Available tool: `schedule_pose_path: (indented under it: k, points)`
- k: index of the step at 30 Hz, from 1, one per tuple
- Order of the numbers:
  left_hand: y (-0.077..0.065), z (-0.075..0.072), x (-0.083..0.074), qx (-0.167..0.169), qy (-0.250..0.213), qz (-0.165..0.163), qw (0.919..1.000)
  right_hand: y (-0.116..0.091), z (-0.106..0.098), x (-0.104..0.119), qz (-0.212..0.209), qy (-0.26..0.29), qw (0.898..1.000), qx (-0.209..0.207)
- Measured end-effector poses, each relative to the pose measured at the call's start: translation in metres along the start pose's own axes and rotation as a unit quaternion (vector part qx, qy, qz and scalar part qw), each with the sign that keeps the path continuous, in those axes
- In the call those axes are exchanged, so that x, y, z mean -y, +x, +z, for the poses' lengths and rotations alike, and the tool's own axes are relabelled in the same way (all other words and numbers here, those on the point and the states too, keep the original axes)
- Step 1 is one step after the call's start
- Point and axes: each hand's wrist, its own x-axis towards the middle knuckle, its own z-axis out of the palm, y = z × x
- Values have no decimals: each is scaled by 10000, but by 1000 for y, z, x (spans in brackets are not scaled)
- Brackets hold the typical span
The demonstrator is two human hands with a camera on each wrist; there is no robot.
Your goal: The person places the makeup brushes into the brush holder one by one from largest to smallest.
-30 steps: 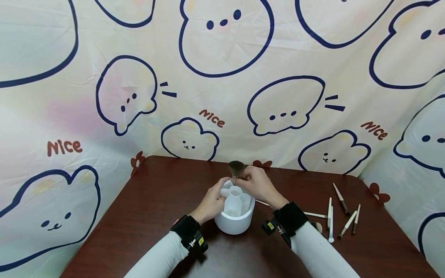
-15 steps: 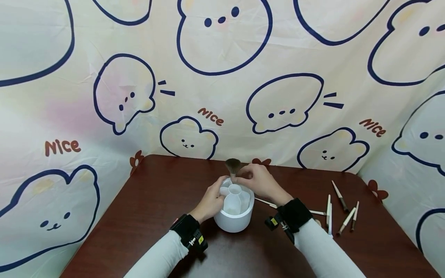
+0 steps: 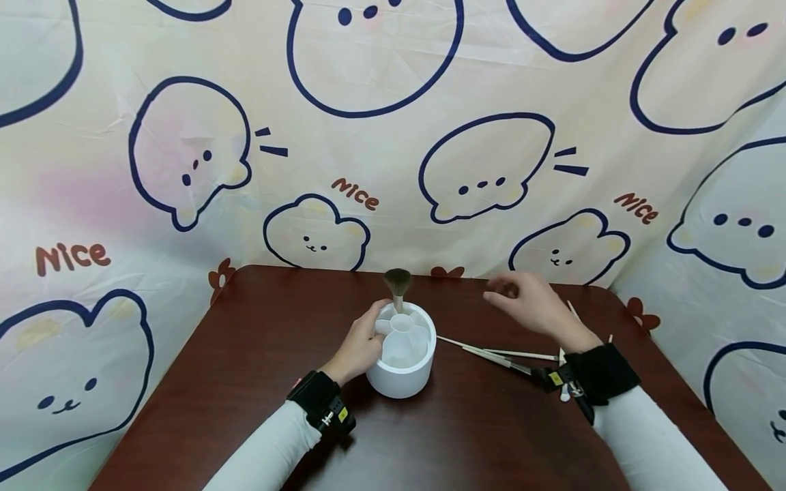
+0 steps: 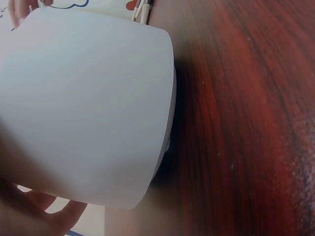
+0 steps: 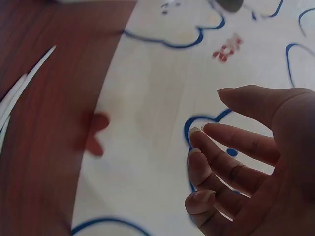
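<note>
A white round brush holder (image 3: 400, 382) with several inner compartments stands on the dark wooden table. My left hand (image 3: 359, 346) grips its left side, thumb over the rim. In the left wrist view the smooth white wall of the holder (image 4: 93, 103) fills much of the frame, with fingers (image 4: 69, 216) curled below it. A fan-shaped makeup brush (image 3: 398, 283) stands bristles up in a rear compartment. My right hand (image 3: 531, 307) hovers to the right of the holder, above the table. In the right wrist view its fingers (image 5: 236, 142) are loosely bent, with nothing between them.
Several thin white-handled brushes (image 3: 491, 356) lie on the table right of the holder, partly hidden by the right wrist. The table (image 3: 295, 320) ends at a patterned cloth (image 3: 393, 157) hanging behind it.
My right hand has let go of the fan brush and moved right, away from the holder. The brush now stands by itself in the compartment. My left hand keeps its grip.
</note>
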Motion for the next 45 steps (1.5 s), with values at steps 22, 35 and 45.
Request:
schedule_pose_path:
  k: [22, 35, 45]
  points:
    - [-2, 2, 1, -41, -33, 15, 10000, -75, 69, -58, 1570, -71, 9837, 875]
    - [-3, 0, 1, -40, -65, -73, 9999, -89, 72, -54, 1568, -1005, 9776, 976]
    - [-3, 1, -2, -20, -124, -191, 9997, -96, 78, -41, 1837, -1527, 9643, 1141]
